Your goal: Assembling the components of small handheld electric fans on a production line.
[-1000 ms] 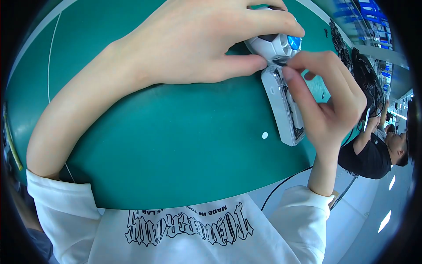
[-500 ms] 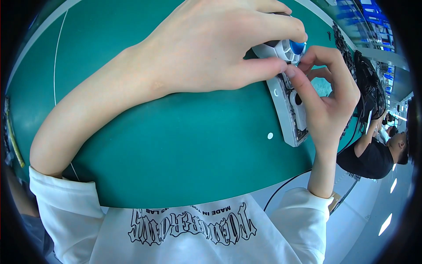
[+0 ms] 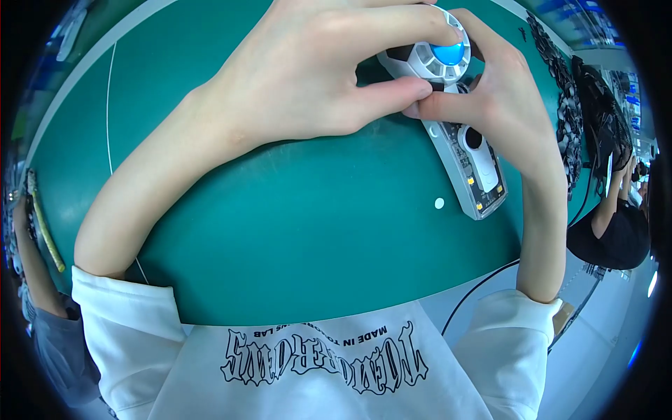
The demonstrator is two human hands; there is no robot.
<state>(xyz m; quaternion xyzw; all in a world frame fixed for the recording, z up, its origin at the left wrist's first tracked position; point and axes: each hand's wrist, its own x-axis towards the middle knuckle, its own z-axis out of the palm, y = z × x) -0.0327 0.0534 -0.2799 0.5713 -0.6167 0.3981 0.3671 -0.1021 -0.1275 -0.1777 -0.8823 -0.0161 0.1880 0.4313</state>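
A long white-and-grey handheld device (image 3: 450,161) lies on the green table (image 3: 301,217), tilted from upper left to lower right. Circuit parts and a dark round opening show on its lower half. Its upper end has a white ribbed round piece (image 3: 427,64) with a shiny blue centre (image 3: 448,53). My left hand (image 3: 322,77) grips that round piece, index finger over its top and thumb at its near edge. From the right, my right hand (image 3: 507,98) closes on the same end, its thumb meeting the left thumb. Fingertips on the far side are partly hidden.
A small white disc (image 3: 439,203) lies left of the device. Black parts (image 3: 565,105) are heaped along the right, beside a black bundle (image 3: 607,115). A yellow strip (image 3: 47,231) lies far left. People in dark shirts sit on both sides. A black cable (image 3: 483,283) runs past the table's near edge.
The view has shifted. My right hand has closed in, its index finger now reaching round the far side of the round piece. The blue centre and circuit parts show more fully.
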